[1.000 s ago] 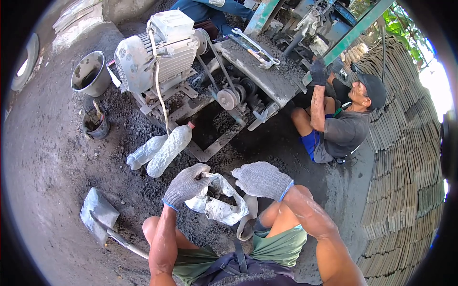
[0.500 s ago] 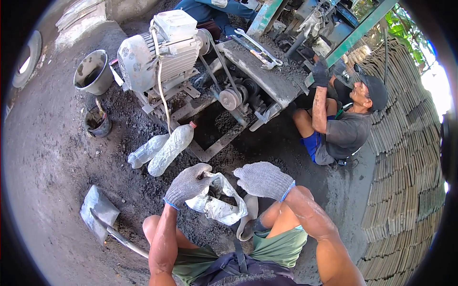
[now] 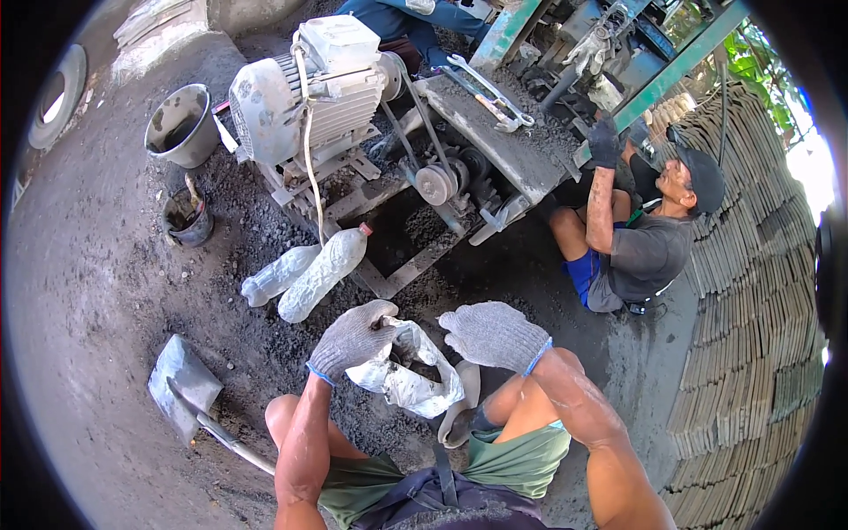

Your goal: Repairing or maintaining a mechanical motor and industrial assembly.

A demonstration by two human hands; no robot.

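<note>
The white bag (image 3: 411, 389) is low between the two hands, its mouth open upward on dark lumps (image 3: 408, 353) inside. From where I stand, the left hand (image 3: 355, 338) has its grip closed on the bag's far left rim; the right hand (image 3: 495, 336) is bent just beside the far right rim, and I cannot tell whether that grip holds anything. If the left grip alone bears the load, the bag could sag to the right and spill; the thin, creased wall might also tear where it is pinched. The shovel (image 3: 185, 384) lies at the near left, its handle (image 3: 237, 446) pointing to the left leg (image 3: 287, 420), so a shifted leg could knock it. Over at the machine, the belt (image 3: 415, 106) looks uncovered and could snag fingers or cloth if it ran. The gloves (image 3: 336, 344) are grey, knitted and blue-cuffed; the bag is crumpled and smudged. Far left of it lie two bottles (image 3: 327, 274), cloudy and dimpled, then the finned motor (image 3: 309, 102). A long steel spanner (image 3: 491, 93) rests on the far, gritty worktop (image 3: 481, 146). Farther left stands a round bucket (image 3: 184, 128); at the right, a co-worker (image 3: 649, 256) sits near stacked thin, grey slabs (image 3: 751, 353)
</note>
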